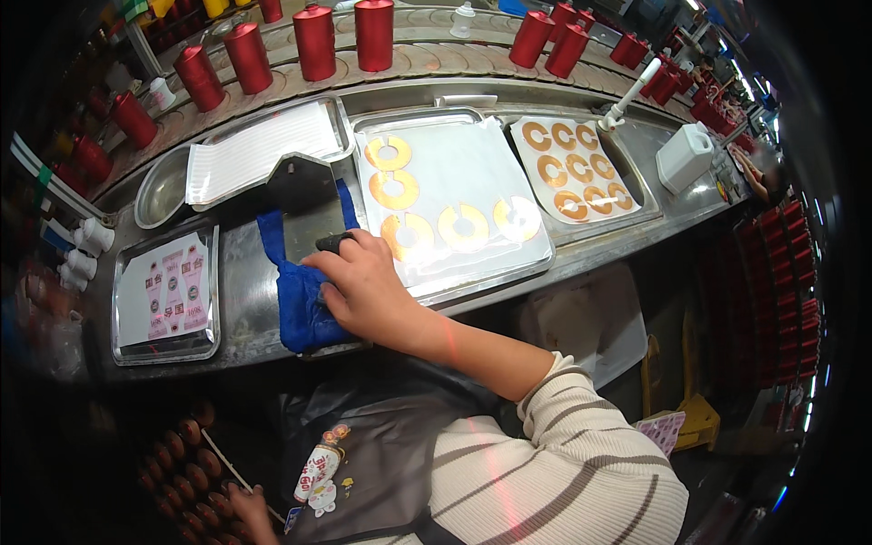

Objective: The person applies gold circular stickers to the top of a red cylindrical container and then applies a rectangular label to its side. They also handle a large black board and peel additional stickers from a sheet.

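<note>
My right hand (363,282) reaches across to the bench with its fingers curled round a small black piece (336,242), mostly hidden under them. Beneath and beside that hand lies a crumpled blue cloth (309,313), draped over a grey metal holder (309,186) with a raised back. Low at the left, my left hand (252,510) hangs below the bench, its fingers bent beside a pale rod (232,468) and a rack of dark round-topped pieces (195,472). What those fingers hold, if anything, is too dark to make out.
On the right, a tray (545,259) bears gold C-shaped stickers (463,226) on white sheet; another sticker sheet (574,168) lies beyond. A tray (218,318) of printed labels stands left. Red bottles (315,41) line the conveyor (436,59) behind. A white jug (686,156) stands far right.
</note>
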`<state>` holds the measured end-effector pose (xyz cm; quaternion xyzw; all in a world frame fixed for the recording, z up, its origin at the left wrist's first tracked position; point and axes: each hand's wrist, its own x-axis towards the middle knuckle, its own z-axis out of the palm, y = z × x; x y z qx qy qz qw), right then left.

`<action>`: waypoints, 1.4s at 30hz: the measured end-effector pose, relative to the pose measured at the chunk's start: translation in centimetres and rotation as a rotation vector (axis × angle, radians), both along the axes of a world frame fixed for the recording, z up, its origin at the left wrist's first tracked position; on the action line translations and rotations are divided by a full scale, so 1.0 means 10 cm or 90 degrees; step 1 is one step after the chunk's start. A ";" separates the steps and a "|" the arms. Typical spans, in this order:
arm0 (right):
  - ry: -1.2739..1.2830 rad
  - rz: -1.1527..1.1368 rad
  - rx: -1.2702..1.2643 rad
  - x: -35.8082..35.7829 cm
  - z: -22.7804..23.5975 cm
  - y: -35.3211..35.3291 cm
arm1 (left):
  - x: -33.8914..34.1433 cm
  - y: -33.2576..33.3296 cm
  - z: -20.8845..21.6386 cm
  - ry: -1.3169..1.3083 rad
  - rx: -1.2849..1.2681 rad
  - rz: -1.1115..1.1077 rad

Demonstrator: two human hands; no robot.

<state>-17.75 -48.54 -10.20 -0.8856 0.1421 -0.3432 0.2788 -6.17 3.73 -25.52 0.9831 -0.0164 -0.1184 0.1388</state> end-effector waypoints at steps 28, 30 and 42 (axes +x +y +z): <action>0.702 -0.705 0.161 -2.39 -0.82 -3.26 | -0.71 -1.02 0.78 -0.266 0.076 0.142; 0.809 -0.631 0.126 -2.56 -0.95 -3.41 | -0.65 -0.81 0.62 -0.205 0.022 0.183; 0.330 -0.339 -0.068 -1.32 -0.07 -3.56 | -1.05 -0.57 0.59 -0.369 0.018 0.229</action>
